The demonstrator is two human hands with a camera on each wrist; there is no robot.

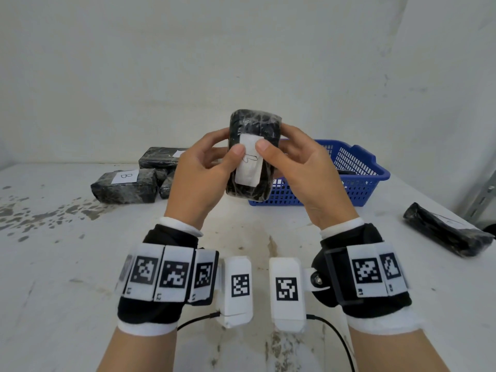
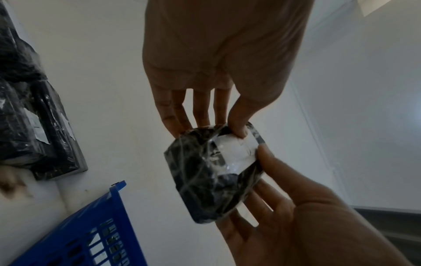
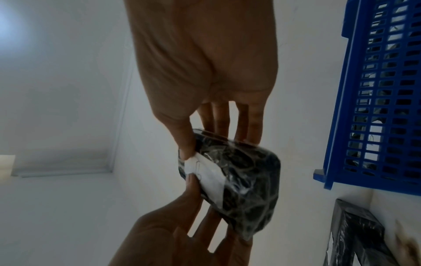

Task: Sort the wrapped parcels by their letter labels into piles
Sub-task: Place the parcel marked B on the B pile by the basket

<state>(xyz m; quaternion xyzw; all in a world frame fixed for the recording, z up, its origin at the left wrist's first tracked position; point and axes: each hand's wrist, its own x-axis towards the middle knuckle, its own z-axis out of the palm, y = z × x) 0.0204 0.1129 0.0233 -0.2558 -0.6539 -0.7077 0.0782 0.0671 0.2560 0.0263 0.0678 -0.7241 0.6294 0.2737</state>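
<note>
Both hands, left hand [image 1: 200, 167] and right hand [image 1: 306, 167], hold the parcel [image 1: 253, 154] upright above the bench [image 1: 80, 264], fingers [image 1: 237, 150] clamped on its sides, thumbs on the label [image 1: 249, 167]; B pile [image 1: 126, 185] lies left, nearer the left hand.

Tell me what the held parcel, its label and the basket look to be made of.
Parcel: something dark under clear glossy plastic film, judging by wrinkles and glints. Label: matte white paper, apparently handwritten. Basket: blue moulded plastic, slotted walls.
</note>
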